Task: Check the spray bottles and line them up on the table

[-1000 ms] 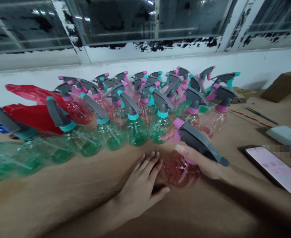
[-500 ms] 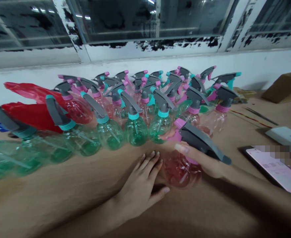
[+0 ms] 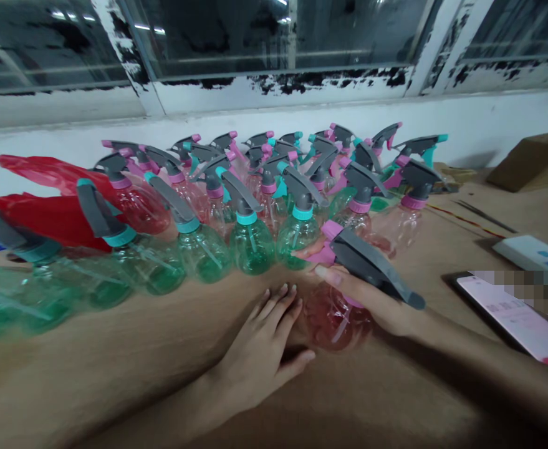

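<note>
My right hand (image 3: 371,296) is wrapped round the neck of a clear pink spray bottle (image 3: 334,321) with a grey and pink trigger head. The bottle stands on the table, its nozzle pointing away to the left. Flat on the tabletop, just left of this bottle, lies my left hand (image 3: 264,346), fingers stretched out and holding nothing. Beyond both hands stands a row of green spray bottles (image 3: 252,246) with teal collars. Behind that row are several more pink and green ones, such as a pink spray bottle (image 3: 409,221) at the right.
A red plastic bag (image 3: 53,218) lies among the bottles at the left. On the right are a phone (image 3: 512,318), a white box (image 3: 530,252), dark tweezers (image 3: 486,216) and a cardboard box (image 3: 530,162). A white wall with windows (image 3: 274,37) rises behind the table (image 3: 161,362).
The whole view has shifted slightly, so everything appears a little further left. Both hands and the held pink bottle stay essentially in the same place on the table.
</note>
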A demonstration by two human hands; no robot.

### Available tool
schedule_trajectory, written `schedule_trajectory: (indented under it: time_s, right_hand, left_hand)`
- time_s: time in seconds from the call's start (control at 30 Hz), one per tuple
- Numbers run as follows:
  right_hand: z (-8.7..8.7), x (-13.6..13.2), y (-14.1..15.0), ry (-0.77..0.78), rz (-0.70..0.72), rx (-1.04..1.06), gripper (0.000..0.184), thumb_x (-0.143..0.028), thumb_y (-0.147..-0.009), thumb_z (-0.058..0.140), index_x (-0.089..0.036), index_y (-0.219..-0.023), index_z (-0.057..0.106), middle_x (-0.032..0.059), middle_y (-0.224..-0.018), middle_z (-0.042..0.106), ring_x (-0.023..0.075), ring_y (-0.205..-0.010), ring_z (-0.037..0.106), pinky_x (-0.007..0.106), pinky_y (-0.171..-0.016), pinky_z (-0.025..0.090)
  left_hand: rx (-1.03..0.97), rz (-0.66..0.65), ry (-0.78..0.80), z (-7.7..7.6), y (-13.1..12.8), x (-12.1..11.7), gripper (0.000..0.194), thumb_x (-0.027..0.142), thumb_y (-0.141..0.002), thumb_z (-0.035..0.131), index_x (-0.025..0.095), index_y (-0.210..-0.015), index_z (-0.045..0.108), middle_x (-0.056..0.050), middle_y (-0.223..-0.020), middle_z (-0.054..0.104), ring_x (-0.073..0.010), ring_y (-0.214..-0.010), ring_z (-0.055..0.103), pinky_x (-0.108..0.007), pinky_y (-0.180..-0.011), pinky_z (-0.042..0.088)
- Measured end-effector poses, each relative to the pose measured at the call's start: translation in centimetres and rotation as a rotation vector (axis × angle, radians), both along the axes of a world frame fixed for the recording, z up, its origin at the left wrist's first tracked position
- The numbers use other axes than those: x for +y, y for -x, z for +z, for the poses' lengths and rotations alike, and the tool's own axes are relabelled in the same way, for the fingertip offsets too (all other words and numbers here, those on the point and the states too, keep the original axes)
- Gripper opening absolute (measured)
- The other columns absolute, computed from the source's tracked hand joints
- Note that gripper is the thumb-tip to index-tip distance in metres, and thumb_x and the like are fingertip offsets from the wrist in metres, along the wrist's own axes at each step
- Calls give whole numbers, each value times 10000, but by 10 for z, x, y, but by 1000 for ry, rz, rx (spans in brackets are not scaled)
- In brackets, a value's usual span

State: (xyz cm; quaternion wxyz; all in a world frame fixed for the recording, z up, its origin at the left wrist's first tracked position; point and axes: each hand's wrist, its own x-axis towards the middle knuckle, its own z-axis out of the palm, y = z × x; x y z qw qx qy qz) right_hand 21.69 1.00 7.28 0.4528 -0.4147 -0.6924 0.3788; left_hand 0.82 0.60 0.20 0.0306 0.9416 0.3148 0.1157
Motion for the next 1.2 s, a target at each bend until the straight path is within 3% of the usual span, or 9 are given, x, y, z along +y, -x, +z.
schedule_trajectory:
  time_s: [0.1,0.27,0.43,0.77,0.97,1.2]
  right_hand:
    - [5,-1,1,2,12,23,217,-374,-840,623,-251,-1017,603,22,-983,656,196,-824,619,355,-775,499]
    - [8,-3,-1,25,37,-8,208,-336,-865,593,-262,-1056,633,19,-882,670,207,-806,642,385,-802,509]
    - [7,-3,-1,15,28,46,227,-318,-840,625,-272,-1062,633,29,-1032,678,238,-966,641,406,-885,493]
    - [6,-3,-1,16,29,-17,240,-392,-877,569,-260,-1071,617,17,-836,620,177,-685,578,357,-696,489]
    - [6,-4,-1,39,18,-52,286,-441,-887,536,-262,-1087,632,25,-858,630,192,-730,595,371,-733,491]
    - [9,-2,-2,2,28,10,202,-332,-868,591,-247,-1050,592,29,-1003,660,206,-865,637,376,-823,499]
  left_hand:
    - [6,0,8,1,0,0,618,543,-921,491,79,-1327,455,-167,-1451,385,-287,-1365,308,-471,-1104,279]
    - [9,2,13,1,0,0,613,544,-925,480,91,-1337,446,-152,-1452,389,-280,-1367,304,-472,-1106,277]
    - [20,1,10,1,0,-1,624,545,-928,478,83,-1345,440,-154,-1461,373,-278,-1370,298,-464,-1116,258]
    - [27,1,19,3,0,0,623,547,-925,476,85,-1342,442,-164,-1450,388,-290,-1363,311,-478,-1102,282]
    - [5,-4,7,2,0,0,617,542,-925,480,75,-1327,457,-167,-1438,406,-291,-1359,320,-479,-1103,282]
    - [18,-2,4,1,0,0,627,543,-922,486,74,-1337,448,-166,-1457,376,-285,-1366,304,-466,-1106,277]
